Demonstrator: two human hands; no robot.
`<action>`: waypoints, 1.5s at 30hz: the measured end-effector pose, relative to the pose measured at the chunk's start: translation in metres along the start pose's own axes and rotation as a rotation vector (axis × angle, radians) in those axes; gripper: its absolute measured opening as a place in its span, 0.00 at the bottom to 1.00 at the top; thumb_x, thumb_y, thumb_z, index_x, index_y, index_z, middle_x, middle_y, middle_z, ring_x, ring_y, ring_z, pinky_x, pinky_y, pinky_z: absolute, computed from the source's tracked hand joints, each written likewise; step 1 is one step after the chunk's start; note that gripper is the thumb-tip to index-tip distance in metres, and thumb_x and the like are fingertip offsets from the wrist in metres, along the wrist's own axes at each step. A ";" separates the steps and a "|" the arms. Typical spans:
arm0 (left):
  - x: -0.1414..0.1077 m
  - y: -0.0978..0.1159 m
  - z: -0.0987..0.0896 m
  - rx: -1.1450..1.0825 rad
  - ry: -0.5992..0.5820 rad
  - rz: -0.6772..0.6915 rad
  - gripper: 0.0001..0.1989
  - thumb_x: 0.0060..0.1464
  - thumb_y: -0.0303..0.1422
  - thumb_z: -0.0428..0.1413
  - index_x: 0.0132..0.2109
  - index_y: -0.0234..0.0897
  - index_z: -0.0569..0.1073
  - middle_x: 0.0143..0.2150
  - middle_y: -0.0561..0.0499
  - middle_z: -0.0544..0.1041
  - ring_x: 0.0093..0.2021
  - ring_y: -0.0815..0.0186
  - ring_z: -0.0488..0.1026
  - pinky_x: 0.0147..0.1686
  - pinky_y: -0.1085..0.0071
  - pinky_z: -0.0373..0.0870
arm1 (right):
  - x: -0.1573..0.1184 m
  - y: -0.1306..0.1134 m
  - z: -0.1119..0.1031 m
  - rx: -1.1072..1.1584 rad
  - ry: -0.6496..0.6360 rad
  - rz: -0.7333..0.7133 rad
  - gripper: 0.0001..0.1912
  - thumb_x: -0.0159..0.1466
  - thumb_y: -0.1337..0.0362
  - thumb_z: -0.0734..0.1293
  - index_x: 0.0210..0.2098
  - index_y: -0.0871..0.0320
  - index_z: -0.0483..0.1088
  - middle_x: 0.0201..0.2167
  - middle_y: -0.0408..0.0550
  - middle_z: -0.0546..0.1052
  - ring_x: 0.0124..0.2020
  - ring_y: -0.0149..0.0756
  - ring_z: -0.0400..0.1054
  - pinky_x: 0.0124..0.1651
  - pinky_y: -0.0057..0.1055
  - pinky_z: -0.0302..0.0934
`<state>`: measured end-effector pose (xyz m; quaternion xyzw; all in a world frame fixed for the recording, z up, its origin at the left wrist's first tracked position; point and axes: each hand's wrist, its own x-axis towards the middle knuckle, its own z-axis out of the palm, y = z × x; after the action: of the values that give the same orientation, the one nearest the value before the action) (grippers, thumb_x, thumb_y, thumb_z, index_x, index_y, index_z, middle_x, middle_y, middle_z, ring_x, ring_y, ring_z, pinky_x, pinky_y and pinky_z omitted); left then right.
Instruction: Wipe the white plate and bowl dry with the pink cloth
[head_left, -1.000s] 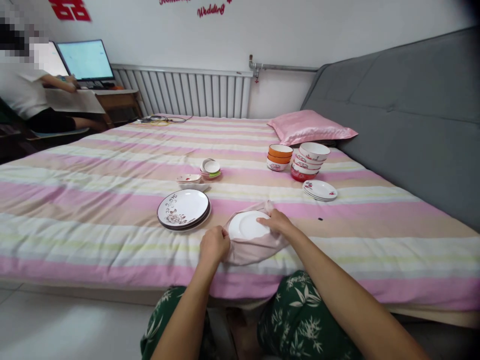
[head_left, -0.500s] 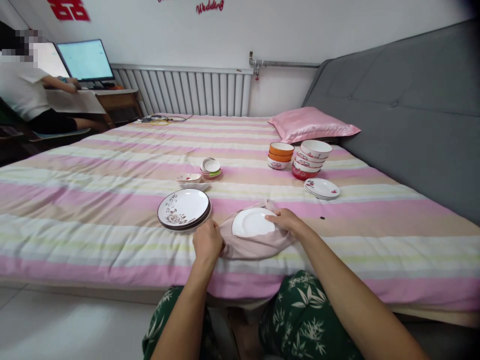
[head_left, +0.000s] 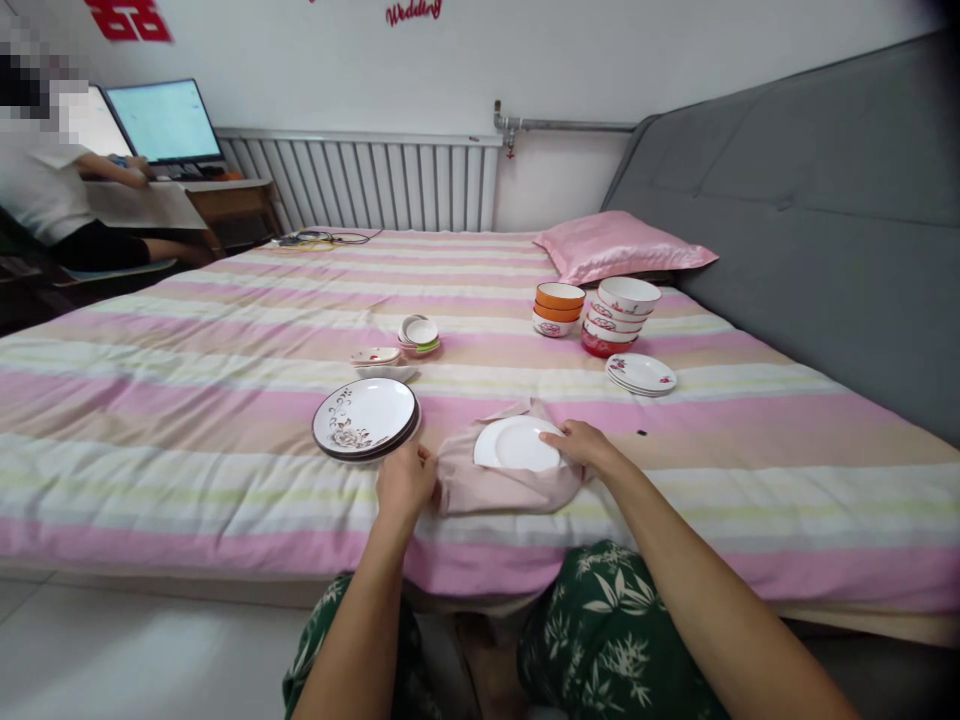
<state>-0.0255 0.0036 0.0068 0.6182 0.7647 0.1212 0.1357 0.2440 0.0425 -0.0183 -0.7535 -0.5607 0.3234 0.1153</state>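
Note:
A plain white plate (head_left: 517,443) lies partly inside a pale pink cloth (head_left: 495,492) near the bed's front edge. My right hand (head_left: 581,445) is closed on the plate's right rim, thumb on top, the other fingers hidden below with the cloth. My left hand (head_left: 405,480) is closed with curled fingers at the left end of the cloth. Whether it pinches the cloth cannot be made out. Just beyond my left hand sits a stack of dark-rimmed, flower-patterned plates (head_left: 367,415).
Small dishes (head_left: 376,358) and little bowls (head_left: 418,333) stand behind the plates. To the right are orange bowls (head_left: 559,300), a taller bowl stack (head_left: 626,300) and floral plates (head_left: 641,373). A pink pillow (head_left: 622,245) lies behind. A person (head_left: 45,195) sits at a desk, far left.
The white plate has shifted slightly right with my right hand, relative to the cloth. My left hand has moved a little left, away from the plate.

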 end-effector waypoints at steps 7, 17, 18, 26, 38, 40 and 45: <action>-0.011 -0.001 -0.004 -0.044 -0.345 0.073 0.29 0.46 0.58 0.46 0.17 0.36 0.68 0.16 0.43 0.72 0.24 0.59 0.73 0.27 0.70 0.63 | 0.000 0.000 0.000 -0.035 -0.003 -0.007 0.24 0.56 0.48 0.63 0.41 0.62 0.70 0.35 0.56 0.76 0.29 0.39 0.71 0.23 0.26 0.58; -0.015 0.008 0.004 -0.818 -0.548 0.173 0.22 0.43 0.47 0.57 0.35 0.30 0.75 0.31 0.49 0.76 0.31 0.63 0.71 0.27 0.74 0.64 | 0.000 0.000 0.001 -0.103 0.015 -0.059 0.24 0.58 0.49 0.61 0.41 0.64 0.70 0.37 0.57 0.76 0.32 0.39 0.71 0.28 0.26 0.58; -0.016 0.012 0.007 -0.924 -0.548 0.183 0.21 0.44 0.45 0.58 0.37 0.30 0.75 0.33 0.48 0.76 0.33 0.63 0.72 0.30 0.73 0.65 | 0.000 0.000 0.001 -0.111 0.017 -0.067 0.24 0.58 0.49 0.61 0.41 0.64 0.70 0.36 0.56 0.77 0.33 0.40 0.71 0.29 0.26 0.57; -0.022 0.051 0.041 -1.273 -0.443 0.383 0.21 0.45 0.39 0.61 0.44 0.33 0.71 0.45 0.43 0.74 0.46 0.59 0.71 0.46 0.66 0.65 | 0.000 -0.002 0.000 -0.150 0.031 -0.094 0.22 0.58 0.51 0.61 0.40 0.64 0.70 0.37 0.55 0.77 0.37 0.40 0.70 0.32 0.26 0.56; -0.013 0.039 0.046 -0.926 0.106 0.553 0.12 0.48 0.28 0.54 0.42 0.34 0.72 0.43 0.44 0.76 0.45 0.60 0.71 0.47 0.62 0.67 | -0.018 -0.013 -0.002 -0.168 0.259 -0.124 0.23 0.58 0.59 0.61 0.49 0.66 0.65 0.49 0.66 0.68 0.51 0.51 0.61 0.47 0.38 0.55; -0.009 0.035 0.049 -0.891 0.132 0.487 0.12 0.47 0.25 0.52 0.41 0.34 0.72 0.42 0.45 0.76 0.44 0.62 0.72 0.45 0.62 0.68 | -0.026 -0.017 -0.003 -0.151 0.248 -0.209 0.18 0.58 0.67 0.59 0.47 0.62 0.67 0.49 0.60 0.69 0.50 0.44 0.62 0.48 0.33 0.54; -0.004 0.030 0.064 -0.820 0.130 0.447 0.15 0.44 0.21 0.49 0.40 0.34 0.72 0.41 0.46 0.76 0.41 0.63 0.73 0.42 0.64 0.69 | -0.043 -0.026 0.004 -0.077 -0.064 -0.554 0.14 0.47 0.74 0.62 0.32 0.57 0.72 0.31 0.42 0.75 0.33 0.32 0.66 0.35 0.23 0.55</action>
<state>0.0260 0.0071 -0.0424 0.6544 0.5086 0.4779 0.2910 0.2150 0.0111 0.0081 -0.5648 -0.7604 0.2819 0.1529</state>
